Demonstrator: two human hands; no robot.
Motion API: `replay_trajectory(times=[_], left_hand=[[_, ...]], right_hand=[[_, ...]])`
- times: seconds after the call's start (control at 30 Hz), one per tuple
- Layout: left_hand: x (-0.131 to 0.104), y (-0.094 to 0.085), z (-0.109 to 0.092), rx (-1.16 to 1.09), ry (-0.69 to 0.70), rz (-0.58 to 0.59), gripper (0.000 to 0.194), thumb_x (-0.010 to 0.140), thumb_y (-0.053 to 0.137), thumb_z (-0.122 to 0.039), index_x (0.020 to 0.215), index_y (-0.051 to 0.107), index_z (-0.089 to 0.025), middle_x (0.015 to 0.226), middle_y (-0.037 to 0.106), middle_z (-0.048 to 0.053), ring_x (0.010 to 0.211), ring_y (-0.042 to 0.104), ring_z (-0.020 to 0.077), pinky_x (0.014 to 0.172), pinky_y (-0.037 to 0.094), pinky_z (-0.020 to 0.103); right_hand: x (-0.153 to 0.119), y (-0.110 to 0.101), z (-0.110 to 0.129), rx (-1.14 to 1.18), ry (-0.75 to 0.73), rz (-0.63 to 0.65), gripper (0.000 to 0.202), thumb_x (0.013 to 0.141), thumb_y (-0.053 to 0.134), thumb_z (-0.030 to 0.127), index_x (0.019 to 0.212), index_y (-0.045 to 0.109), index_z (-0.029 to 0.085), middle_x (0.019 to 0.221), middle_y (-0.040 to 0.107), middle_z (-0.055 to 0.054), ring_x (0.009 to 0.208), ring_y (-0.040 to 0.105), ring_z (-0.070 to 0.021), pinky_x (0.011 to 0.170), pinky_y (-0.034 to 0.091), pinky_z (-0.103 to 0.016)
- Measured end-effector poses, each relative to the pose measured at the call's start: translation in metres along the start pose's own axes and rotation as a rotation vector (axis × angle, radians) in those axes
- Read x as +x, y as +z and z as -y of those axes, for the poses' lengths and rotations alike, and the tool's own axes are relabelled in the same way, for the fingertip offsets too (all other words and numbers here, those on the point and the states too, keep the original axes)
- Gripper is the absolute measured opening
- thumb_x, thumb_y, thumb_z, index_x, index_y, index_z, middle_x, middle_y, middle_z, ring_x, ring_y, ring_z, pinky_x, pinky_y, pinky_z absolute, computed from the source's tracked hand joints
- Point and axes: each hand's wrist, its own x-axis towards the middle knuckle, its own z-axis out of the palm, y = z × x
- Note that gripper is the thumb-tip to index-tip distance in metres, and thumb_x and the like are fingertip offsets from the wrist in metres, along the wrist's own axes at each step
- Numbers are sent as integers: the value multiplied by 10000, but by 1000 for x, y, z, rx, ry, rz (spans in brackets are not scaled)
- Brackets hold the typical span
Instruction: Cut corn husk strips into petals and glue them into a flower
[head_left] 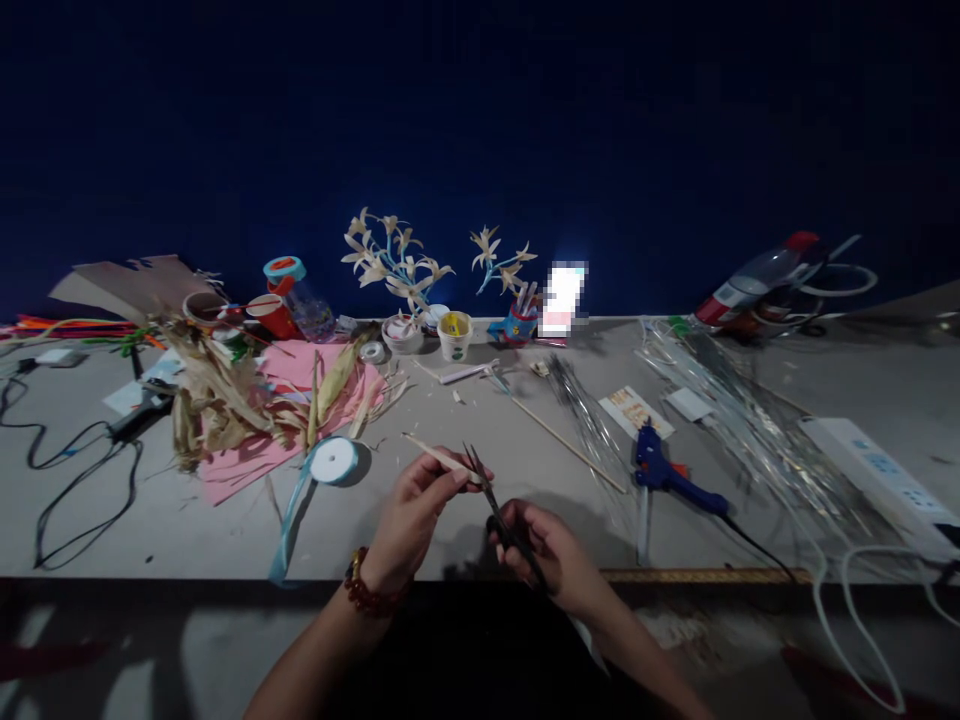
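Observation:
Between the thumb and fingers of my left hand (421, 500) is a narrow strip of corn husk (439, 457), its pointed end reaching up and to the left. My right hand (541, 545) grips a pair of dark scissors (496, 512) by the handles. The slightly parted blades point up and left and meet the husk strip's right end, by the left fingertips. Whether they touch the strip I cannot tell. Left of my left hand lies a roll of light blue ribbon (334, 461), its loose end hanging over the table's front edge.
Dried corn husks (217, 400) lie on pink sheets (247, 465) at left. Husk flowers (397, 260) stand behind, near a white cup (454, 340) and a lit phone (562, 300). At right are a blue glue gun (675, 475), wires (589, 400) and a power strip (877, 475).

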Motion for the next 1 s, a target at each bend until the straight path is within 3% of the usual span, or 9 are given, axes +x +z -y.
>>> replay_trajectory(times=[0.27,0.5,0.6,0.77,1.0], left_hand=[[0,-2,0,52,33,53,96,855,707,-235,832,682,-146,906,733,75,875,662,195,824,509,314],[0,-5,-5,232,121,134,94,917,643,-243,902,676,-156,918,689,61,877,617,175,844,477,298],[0,-7,-12,363,150,179,160,956,584,-269,873,656,-153,875,654,52,853,592,168,825,454,287],[2,-12,-17,548,141,259,252,965,562,-340,800,614,-157,776,616,30,775,567,160,767,438,275],[7,-16,-17,589,61,286,292,917,636,-387,741,594,-158,725,664,28,727,593,147,741,445,254]], right_hand=[[-2,-4,3,-40,53,0,597,646,761,719,806,474,220,792,586,-3,666,513,-131,639,425,-250],[-4,-9,-2,-125,36,-36,495,698,789,587,764,464,219,689,549,32,597,445,-112,596,386,-245],[-4,-13,-3,-143,42,-50,492,715,764,600,745,449,223,660,517,44,573,412,-107,573,363,-244],[-5,-16,7,-151,93,49,557,682,734,696,785,490,206,739,546,10,627,436,-119,579,356,-246],[-6,-14,12,-86,124,100,598,656,754,709,836,492,202,770,562,9,639,457,-109,602,364,-239]])
